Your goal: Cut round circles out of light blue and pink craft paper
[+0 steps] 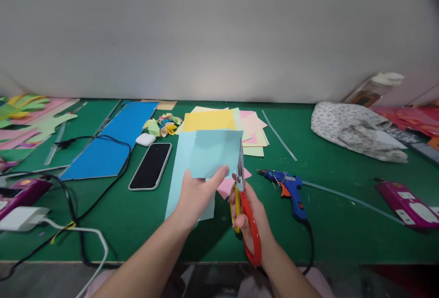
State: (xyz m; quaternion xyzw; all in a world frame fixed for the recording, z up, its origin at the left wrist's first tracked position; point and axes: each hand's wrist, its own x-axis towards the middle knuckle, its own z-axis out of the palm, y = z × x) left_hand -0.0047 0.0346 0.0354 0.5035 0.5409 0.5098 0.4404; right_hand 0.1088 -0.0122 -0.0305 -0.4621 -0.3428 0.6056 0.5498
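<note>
My left hand (pixel 197 192) grips a light blue sheet of paper (pixel 216 151) by its lower edge, with the thumb on top. In my right hand (pixel 254 215) is a pair of scissors (pixel 252 227) with one red and one yellow handle. Their blades point away from me and lie along the right edge of the held sheet. Whether the blades are parted is hard to see. Under the held sheet lies a larger light blue sheet (pixel 176 192). A pink paper piece (pixel 225 188) shows partly beneath my hands.
A blue glue gun (pixel 291 192) lies to the right, its cord running off the front edge. Left are a phone (pixel 151 167), a white case (pixel 146 139), a blue board (pixel 106 147) and cables. Coloured papers (pixel 209 120) and paper flowers (pixel 164 125) lie behind. A patterned cloth (pixel 353 131) lies right.
</note>
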